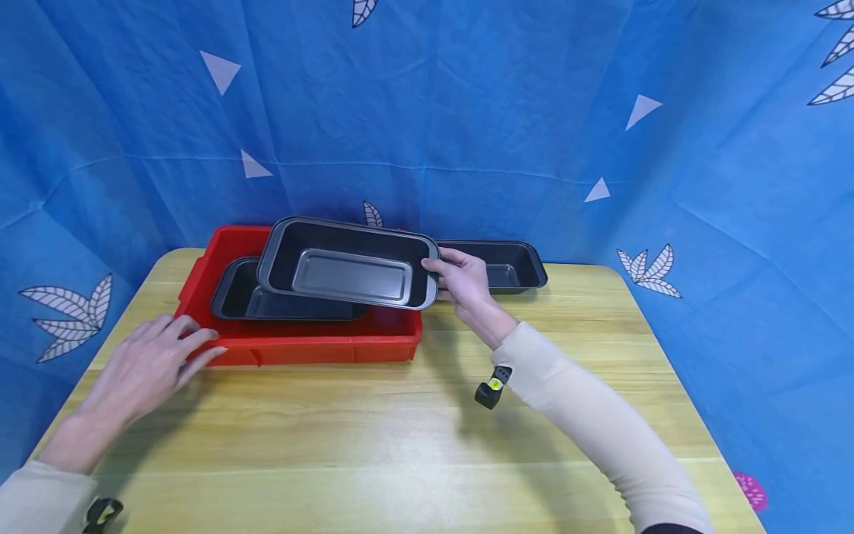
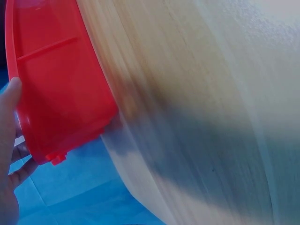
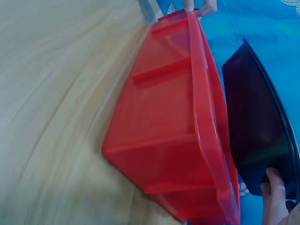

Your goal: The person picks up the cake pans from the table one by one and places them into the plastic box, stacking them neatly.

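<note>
My right hand [image 1: 465, 283] grips the right end of a dark loaf pan [image 1: 350, 265], thumb over the rim and fingers underneath. That pan is held tilted above the right part of a red plastic bin [image 1: 307, 351], and its dark underside shows in the right wrist view. A second loaf pan [image 1: 283, 305] lies inside the bin, partly covered by the held one. My left hand [image 1: 152, 363] holds the bin's front left corner; in the left wrist view the thumb [image 2: 13, 91] lies against the front wall near the rim, with other fingers round the corner.
Another dark loaf pan [image 1: 510, 268] stands on the wooden table [image 1: 414, 445] right of the bin, partly behind my right hand. A blue patterned cloth [image 1: 427, 119] hangs behind the table and at its sides.
</note>
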Action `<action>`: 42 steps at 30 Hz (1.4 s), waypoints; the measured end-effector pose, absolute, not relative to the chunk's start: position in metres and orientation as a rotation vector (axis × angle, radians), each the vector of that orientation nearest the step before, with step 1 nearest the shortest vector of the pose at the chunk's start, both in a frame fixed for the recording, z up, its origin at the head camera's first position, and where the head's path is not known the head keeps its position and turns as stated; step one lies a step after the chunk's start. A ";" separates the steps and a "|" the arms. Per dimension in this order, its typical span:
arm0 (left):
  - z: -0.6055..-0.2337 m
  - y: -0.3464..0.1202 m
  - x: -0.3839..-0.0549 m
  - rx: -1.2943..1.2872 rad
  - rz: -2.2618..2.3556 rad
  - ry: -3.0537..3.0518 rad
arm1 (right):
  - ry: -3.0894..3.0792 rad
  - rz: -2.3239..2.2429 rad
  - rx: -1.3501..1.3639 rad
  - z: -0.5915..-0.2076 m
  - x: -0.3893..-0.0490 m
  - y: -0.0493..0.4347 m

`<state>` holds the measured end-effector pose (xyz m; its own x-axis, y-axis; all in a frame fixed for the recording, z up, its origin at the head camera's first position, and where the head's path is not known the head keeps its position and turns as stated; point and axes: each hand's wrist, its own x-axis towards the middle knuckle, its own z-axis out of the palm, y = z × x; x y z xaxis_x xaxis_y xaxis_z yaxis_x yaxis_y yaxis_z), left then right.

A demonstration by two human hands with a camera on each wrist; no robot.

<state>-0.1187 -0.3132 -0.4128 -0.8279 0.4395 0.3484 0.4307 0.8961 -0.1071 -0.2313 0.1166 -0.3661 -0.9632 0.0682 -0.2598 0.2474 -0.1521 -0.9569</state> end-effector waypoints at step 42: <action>-0.419 -0.314 -0.119 -0.660 0.023 -2.659 | 2.032 -2.143 0.307 -0.388 -0.249 0.036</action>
